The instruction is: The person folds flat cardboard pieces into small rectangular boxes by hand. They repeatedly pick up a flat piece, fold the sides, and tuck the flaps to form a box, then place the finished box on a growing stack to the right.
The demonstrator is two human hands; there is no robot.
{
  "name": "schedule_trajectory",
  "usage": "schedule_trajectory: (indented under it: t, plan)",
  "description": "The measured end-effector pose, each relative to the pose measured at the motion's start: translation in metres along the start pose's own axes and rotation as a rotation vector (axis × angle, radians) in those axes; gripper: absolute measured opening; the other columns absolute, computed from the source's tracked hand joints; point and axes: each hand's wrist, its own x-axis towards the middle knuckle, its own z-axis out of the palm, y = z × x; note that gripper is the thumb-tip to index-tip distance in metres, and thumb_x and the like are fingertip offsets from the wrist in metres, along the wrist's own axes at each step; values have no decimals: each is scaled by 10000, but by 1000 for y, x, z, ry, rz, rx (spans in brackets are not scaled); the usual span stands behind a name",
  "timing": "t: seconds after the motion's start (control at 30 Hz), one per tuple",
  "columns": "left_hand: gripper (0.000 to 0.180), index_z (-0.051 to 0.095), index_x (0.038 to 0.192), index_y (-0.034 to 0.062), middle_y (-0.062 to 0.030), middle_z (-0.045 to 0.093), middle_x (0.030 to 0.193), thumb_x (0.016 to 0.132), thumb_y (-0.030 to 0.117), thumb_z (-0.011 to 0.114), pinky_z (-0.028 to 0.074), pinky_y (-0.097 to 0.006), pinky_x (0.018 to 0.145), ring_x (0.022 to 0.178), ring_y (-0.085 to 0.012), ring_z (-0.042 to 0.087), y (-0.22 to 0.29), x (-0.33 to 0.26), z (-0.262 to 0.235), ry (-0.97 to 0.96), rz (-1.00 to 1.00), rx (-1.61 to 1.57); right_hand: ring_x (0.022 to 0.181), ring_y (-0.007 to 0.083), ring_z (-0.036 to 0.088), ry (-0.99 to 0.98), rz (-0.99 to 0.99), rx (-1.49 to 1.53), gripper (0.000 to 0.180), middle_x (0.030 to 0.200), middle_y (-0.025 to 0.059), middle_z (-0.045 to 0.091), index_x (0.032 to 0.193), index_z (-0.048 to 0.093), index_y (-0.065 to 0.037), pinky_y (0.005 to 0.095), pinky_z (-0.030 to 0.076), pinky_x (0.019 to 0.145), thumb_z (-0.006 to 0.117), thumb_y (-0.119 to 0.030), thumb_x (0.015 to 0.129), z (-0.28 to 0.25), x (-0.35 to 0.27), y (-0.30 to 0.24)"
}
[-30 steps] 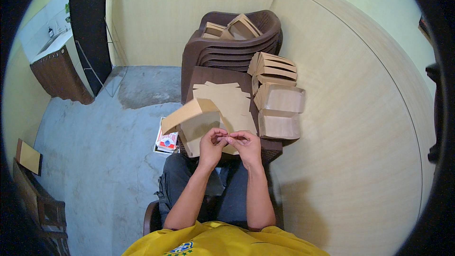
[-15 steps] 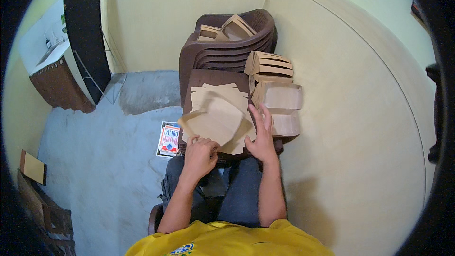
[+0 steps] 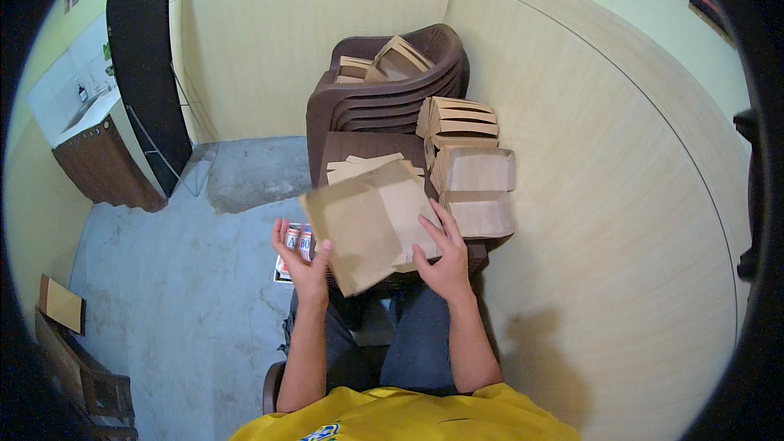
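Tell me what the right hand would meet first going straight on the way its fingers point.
Most likely the brown cardboard piece; the fingers of the right hand overlap its right side in the picture, though whether they touch it is unclear.

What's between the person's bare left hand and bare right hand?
A folded, tan cardboard piece lies between the left hand and the right hand, as the head view shows.
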Motion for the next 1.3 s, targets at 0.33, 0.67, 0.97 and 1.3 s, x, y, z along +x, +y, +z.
schedule_trajectory:
  t: [0.33,0.67,0.97,1.3]
  plan:
    - [751,504,1521,-23,-240,671,1366,843,259,659,596,-500,1043,1188,-377,719,-26,11,-51,-426,-723,-566,1451,361,560,-291,286,472,777,1606,214,544,1505,640,-44,447,384,1250,918,-356,849,2,-17,-1]
    - [736,464,1533,-10,-158,635,1377,833,91,667,528,-439,1099,1269,-307,648,-21,-7,-31,-513,-493,-245,1424,500,394,-217,189,-179,512,1532,296,470,1148,793,-95,593,371,1176,758,-568,956,-7,-13,-37]
    - [890,427,1580,15,-133,583,1440,743,89,719,442,-422,1175,1367,-285,557,-5,-37,-17,-499,-528,-427,1204,444,547,155,-194,-362,514,1326,262,571,981,722,-26,568,473,1011,619,-521,1071,17,-7,-52]
    - [1092,368,1607,142,-167,414,1664,752,405,994,444,-496,1191,1501,-329,459,-10,-34,3,-835,-311,-250,689,309,666,400,288,77,407,909,179,725,982,727,23,460,535,705,609,-341,1121,20,-13,-10]
